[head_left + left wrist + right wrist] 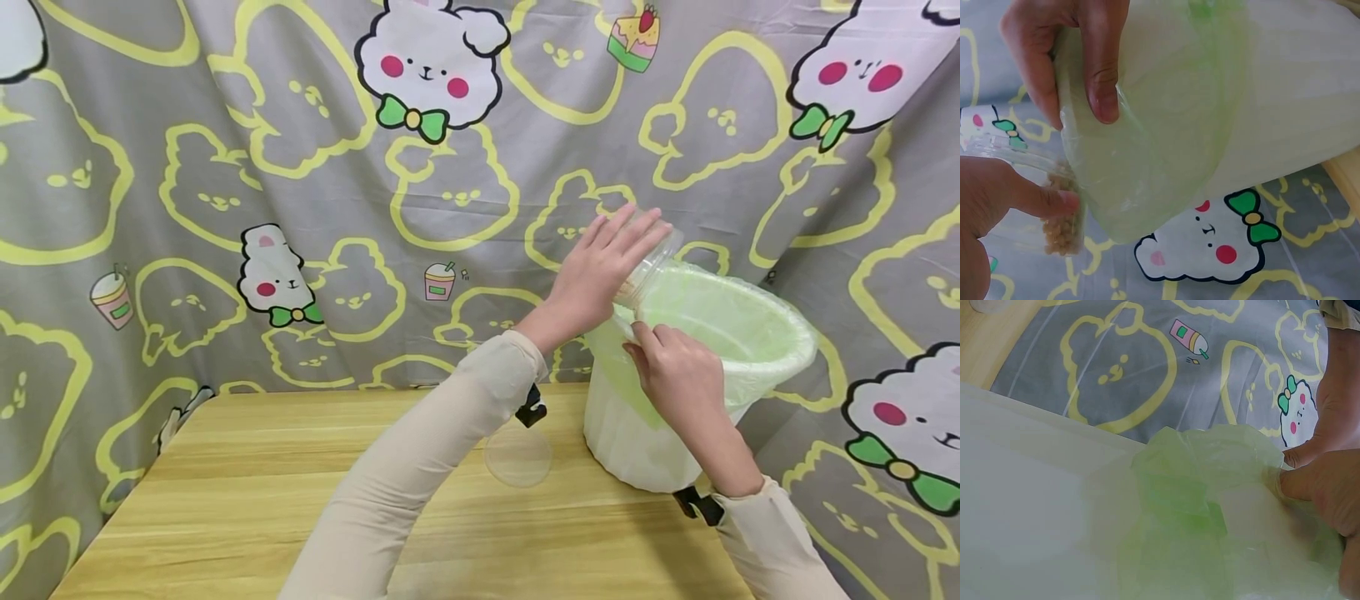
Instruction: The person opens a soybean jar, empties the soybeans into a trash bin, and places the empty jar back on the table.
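My left hand [592, 279] grips a clear plastic jar [662, 260] that is tilted at the left rim of a white bin [622, 437]. Small tan bean-like pieces [1060, 231] lie gathered near the jar's mouth in the left wrist view, with the thumb across its side. A thin pale-green bag [1141, 162] lines the bin and folds over its rim. My right hand [682, 375] pinches the bag at the rim, just below the jar, thumb outside; its other fingers are partly hidden by the bag. The bin leans towards the left hand.
A clear round lid [517, 456] lies flat on the wooden table [300, 467], left of the bin. Grey cartoon-print cloth [337, 208] hangs behind the table and on both sides. Black straps [532, 408] show at the wrists.
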`<state>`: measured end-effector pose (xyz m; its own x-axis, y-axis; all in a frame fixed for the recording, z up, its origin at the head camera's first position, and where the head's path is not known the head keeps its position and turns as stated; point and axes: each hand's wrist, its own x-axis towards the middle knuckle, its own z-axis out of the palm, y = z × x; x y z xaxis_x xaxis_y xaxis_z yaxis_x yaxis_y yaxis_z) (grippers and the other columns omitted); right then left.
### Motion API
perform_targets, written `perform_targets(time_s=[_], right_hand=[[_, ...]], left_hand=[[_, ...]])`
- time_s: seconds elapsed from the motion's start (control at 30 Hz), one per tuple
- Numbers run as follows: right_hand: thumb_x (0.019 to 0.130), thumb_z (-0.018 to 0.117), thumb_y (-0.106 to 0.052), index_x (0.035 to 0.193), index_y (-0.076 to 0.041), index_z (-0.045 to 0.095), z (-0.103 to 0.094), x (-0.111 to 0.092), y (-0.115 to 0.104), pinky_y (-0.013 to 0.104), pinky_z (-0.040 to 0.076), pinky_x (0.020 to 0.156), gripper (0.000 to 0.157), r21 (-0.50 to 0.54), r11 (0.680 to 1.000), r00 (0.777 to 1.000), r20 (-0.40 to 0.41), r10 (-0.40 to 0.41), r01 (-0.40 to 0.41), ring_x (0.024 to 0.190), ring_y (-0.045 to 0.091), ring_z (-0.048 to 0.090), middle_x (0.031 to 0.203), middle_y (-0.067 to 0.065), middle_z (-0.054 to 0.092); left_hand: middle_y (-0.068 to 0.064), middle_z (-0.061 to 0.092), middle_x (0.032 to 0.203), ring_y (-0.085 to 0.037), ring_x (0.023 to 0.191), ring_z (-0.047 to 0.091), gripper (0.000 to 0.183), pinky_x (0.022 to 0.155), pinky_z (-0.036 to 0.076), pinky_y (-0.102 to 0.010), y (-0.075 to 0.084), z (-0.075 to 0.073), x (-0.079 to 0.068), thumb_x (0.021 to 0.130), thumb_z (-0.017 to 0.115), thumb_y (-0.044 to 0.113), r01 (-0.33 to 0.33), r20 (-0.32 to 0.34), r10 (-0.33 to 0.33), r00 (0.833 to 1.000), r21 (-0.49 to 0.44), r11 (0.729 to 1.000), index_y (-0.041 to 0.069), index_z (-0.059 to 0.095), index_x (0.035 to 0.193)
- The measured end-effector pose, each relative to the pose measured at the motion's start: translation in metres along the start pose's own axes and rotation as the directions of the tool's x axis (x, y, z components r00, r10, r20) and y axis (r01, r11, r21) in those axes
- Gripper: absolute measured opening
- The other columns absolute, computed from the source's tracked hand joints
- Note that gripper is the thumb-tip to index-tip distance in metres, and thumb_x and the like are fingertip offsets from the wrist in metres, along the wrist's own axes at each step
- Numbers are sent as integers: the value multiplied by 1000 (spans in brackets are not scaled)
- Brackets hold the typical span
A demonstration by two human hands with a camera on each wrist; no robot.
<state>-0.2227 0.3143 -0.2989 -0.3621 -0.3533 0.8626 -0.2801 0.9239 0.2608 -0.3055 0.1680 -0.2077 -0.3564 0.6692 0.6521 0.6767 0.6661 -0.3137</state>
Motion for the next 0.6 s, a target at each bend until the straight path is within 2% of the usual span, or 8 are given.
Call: perform_targets(time_s=[0.23, 0.6], right_hand=[[84, 79, -7, 99, 4, 68, 0, -1, 0, 39, 38, 38, 22, -4, 1000, 1000, 7, 3, -3, 51, 33, 53, 66, 15, 57], [85, 79, -8, 100, 4, 68, 0, -1, -1, 40, 39, 38, 22, -4, 1000, 1000, 8, 4, -4, 51, 34, 54, 66, 15, 57]], left_hand=[[4, 22, 171, -21, 160, 12, 80, 131, 5, -38, 0, 1, -2, 94, 47, -9, -24, -23, 25, 999, 29, 999, 26, 26, 163], [-2, 28, 168, -22, 159, 18, 76, 131, 8, -36, -7, 3, -6, 94, 45, -8, -37, -76, 40, 996, 45, 998, 23, 30, 162]])
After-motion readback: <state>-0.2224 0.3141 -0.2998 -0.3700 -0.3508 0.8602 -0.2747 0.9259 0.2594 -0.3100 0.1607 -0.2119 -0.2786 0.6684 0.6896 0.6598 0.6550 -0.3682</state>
